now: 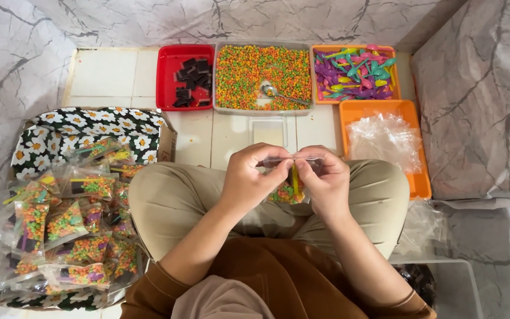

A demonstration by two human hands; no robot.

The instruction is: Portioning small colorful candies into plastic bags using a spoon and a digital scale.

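- The floor is made of pale square tiles, and grey marbled sheets stand around it on the far side, the left and the right.
- A box lined with daisy cloth sits on the left. It is piled with filled packets, each one showing the same colourful bits inside.
- The person sits cross-legged in tan trousers and a brown top, near the camera.
- A clear tray of orange, green and yellow cereal bits sits far in the middle, with a metal spoon lying in it.
- An orange tray of empty clear bags sits on the right, just past the knee.
- Another orange tray, far on the right, holds small plastic spoons in purple, pink, green and yellow.
- A red tray, far on the left, holds dark little squares.
- A small empty clear tub stands on the floor just past the hands.
- The left hand and the right hand are close together over the lap. Each one pinches the top edge of a small clear packet with finger and thumb.
- The packet hangs between the hands. It holds cereal bits and a yellow stick that may be a spoon handle.
- I think the packet is light, soft and crinkly, and a bit slippery. The bits inside could crush if squeezed. The flat top strip looks like the best place to hold it.
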